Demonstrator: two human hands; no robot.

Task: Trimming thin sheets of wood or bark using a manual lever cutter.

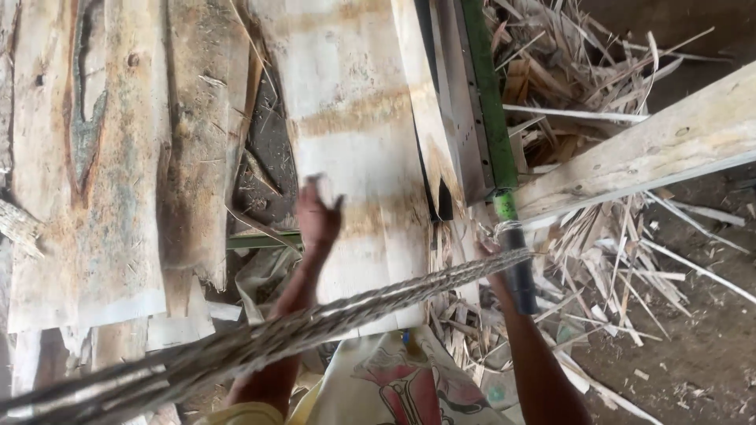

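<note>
My left hand (317, 216) is blurred and grips the left edge of a pale thin wood veneer sheet (358, 149) that lies in front of me. My right hand (496, 264) is partly hidden behind a thick twisted rope (315, 323) and rests at the black handle (520, 271) of a green metal lever (488, 94). The handle runs down from a grey metal cutter frame (457, 102) beside the sheet's right edge. Whether the fingers close round the handle is not visible.
Other rough veneer sheets (102, 157) lie to the left. A heavy pale wooden beam (654, 149) slants across the right. Strips and scraps of wood waste (598, 260) pile below it on a dirt floor (709, 330). A printed sack (394, 378) lies near my body.
</note>
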